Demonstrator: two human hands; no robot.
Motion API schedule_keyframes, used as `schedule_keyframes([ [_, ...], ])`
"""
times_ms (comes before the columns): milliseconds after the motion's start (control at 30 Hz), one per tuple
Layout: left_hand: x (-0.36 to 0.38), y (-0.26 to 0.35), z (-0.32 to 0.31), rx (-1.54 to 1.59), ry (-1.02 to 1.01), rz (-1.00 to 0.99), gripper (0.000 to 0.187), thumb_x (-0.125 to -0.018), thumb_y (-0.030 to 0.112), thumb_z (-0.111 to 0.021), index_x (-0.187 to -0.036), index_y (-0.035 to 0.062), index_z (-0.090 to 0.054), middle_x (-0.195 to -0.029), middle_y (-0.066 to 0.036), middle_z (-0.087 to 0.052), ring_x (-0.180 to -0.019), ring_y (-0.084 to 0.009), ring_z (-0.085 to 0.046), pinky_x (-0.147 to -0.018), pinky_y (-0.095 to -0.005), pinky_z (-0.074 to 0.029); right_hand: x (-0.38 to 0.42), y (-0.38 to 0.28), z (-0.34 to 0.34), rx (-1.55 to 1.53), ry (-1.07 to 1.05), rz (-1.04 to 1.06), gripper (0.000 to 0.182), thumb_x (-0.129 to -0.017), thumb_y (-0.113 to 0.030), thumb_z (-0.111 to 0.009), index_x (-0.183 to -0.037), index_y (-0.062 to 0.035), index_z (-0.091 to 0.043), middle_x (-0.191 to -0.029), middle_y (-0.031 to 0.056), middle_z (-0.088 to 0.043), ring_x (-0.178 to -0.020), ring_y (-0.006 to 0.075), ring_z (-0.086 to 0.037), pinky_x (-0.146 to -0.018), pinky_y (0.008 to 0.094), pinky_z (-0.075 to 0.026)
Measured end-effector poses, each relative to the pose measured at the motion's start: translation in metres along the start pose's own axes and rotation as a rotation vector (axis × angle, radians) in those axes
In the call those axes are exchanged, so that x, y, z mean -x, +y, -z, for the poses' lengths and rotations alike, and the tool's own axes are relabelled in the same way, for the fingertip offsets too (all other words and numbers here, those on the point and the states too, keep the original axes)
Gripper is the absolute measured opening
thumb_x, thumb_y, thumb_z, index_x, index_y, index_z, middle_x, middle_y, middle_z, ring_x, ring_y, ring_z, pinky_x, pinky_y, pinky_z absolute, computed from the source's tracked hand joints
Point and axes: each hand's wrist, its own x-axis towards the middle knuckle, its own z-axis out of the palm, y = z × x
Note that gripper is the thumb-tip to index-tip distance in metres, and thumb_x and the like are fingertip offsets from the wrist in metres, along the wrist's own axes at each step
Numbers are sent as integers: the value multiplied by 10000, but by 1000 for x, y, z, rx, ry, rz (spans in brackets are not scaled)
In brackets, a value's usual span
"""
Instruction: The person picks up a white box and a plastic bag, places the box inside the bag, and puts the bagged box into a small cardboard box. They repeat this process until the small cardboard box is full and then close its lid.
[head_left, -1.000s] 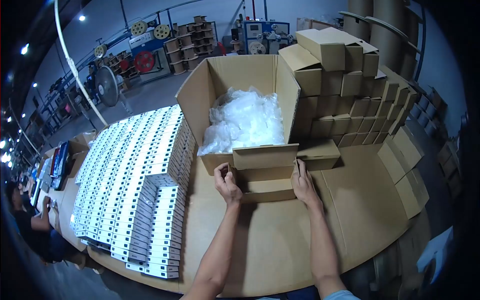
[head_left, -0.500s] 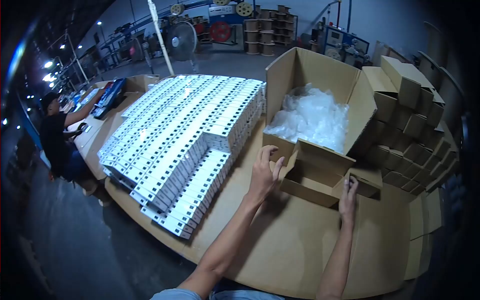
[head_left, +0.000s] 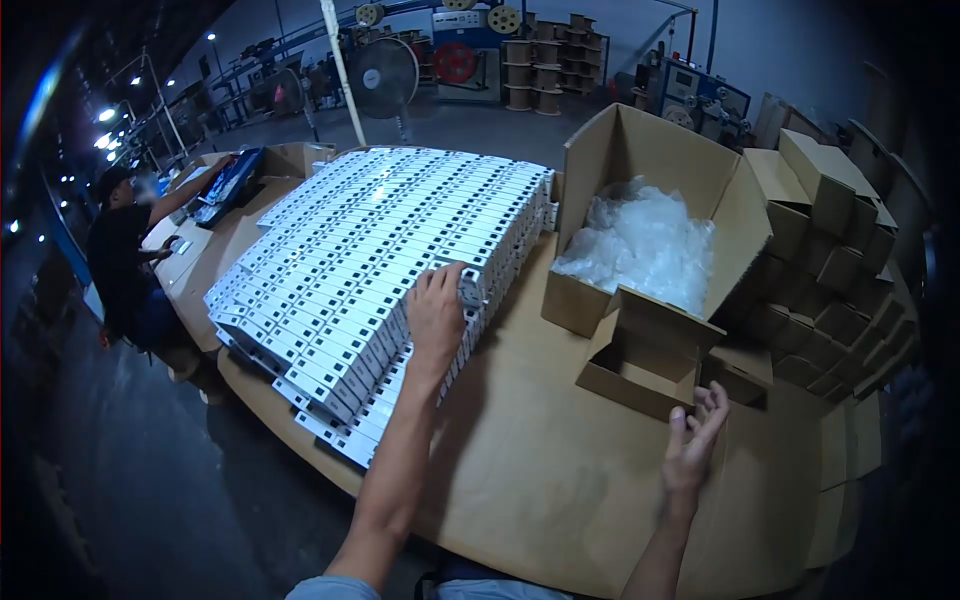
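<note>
My left hand (head_left: 437, 315) reaches over a big block of stacked slim white boxes (head_left: 340, 255), at the step where the upper layers end. Its fingers are slightly bent against the box ends, and no box is lifted. On the right, my right hand (head_left: 694, 445) is open just in front of a small open cardboard box (head_left: 640, 385), with nothing in it. The small box stands on the table with its flaps up, and its visible inside is bare. Another small brown box (head_left: 738, 375) sits right beside it.
Behind the small box stands a large carton (head_left: 735, 215) with clear plastic bags (head_left: 645, 245). Stacked brown boxes (head_left: 825, 270) rise on the right. A co-worker (head_left: 125, 250) works at the far left table end. A fan (head_left: 385, 78) and machinery stand behind.
My left hand has left the small cardboard box and moved left to the white boxes. My right hand has come off the box's right side, toward me. The view has shifted slightly.
</note>
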Motion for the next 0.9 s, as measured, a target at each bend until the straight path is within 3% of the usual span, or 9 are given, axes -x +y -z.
schedule_keyframes([
  [167, 6, -5, 10, 85, 17, 77, 258, -757, 15, -778, -998, 90, -723, -1126, -93, -619, -1125, -323, -580, -945, -428, -483, 26, -27, -42, -165, -318, -5, 705, -909, -100, -663, -1521, -83, -315, -1362, 171, -528, -1268, 281, -536, -1005, 434, -468],
  [300, 35, 32, 55, 229, 120, 56, 252, -770, -15, -769, -1004, 57, -707, -1156, -159, -588, -1132, -376, -573, -970, -465, -482, 40, -32, -74, -550, -745, -157, 729, -969, -151, -654, -1569, -109, -242, -1364, 192, -526, -1176, 253, -602, -896, 367, -554],
  [433, 95, 89, 79, 479, 14, -71, 283, -762, -42, -783, -1012, 71, -715, -1240, -172, -564, -1219, -388, -572, -999, -490, -509, 51, -31, -84, -977, -779, -505, 821, -1043, -326, -601, -1636, -197, -48, -1425, 220, -499, -1129, 259, -641, -916, 412, -570],
  [467, 107, 106, 81, 579, -48, -87, 308, -752, -42, -795, -1025, 83, -723, -1264, -167, -560, -1230, -379, -576, -991, -480, -527, 54, -27, -83, -1115, -725, -500, 708, -1054, -260, -587, -1616, -153, -169, -1391, 190, -523, -1122, 254, -641, -912, 440, -574],
  [533, 128, 129, 74, 816, -289, -96, 379, -730, -18, -829, -1072, 112, -733, -1313, -160, -543, -1206, -350, -597, -932, -436, -569, 61, 3, -91, -1056, -423, -380, 523, -1067, -181, -553, -1539, -96, -343, -1321, 149, -563, -1108, 225, -643, -891, 415, -586],
  [567, 128, 135, 74, 799, -413, -208, 427, -732, 41, -858, -1131, 101, -721, -1297, -151, -575, -1132, -296, -643, -904, -398, -579, 63, 12, -77, -1077, -365, -514, 325, -1064, -117, -540, -1380, -38, -527, -1233, 122, -600, -1036, 185, -656, -857, 350, -586],
  [667, 81, 151, 79, 945, -674, -139, 390, -806, 107, -827, -1171, 85, -690, -1254, -132, -633, -1084, -292, -677, -888, -390, -578, 62, 46, -31, -944, -392, -528, 212, -1057, -92, -543, -1229, -10, -635, -1168, 109, -622, -946, 157, -663, -829, 288, -574],
  [767, -4, 166, 35, 907, -268, -195, 214, -828, 44, -790, -1024, 21, -705, -951, -93, -729, -848, -205, -707, -702, -305, -543, 52, 59, 13, -337, -420, -358, 178, -978, -23, -584, -1048, -45, -746, -1148, 165, -646, -931, 211, -676, -793, 309, -551],
  [900, -128, 206, -61, 763, -29, -405, 167, -804, 54, -800, -936, 32, -700, -854, -112, -691, -756, -274, -671, -690, -367, -542, 36, 36, 52, 106, -356, -45, 300, -868, -65, -685, -1134, -174, -772, -1184, 214, -649, -1092, 344, -627, -916, 387, -529],
])
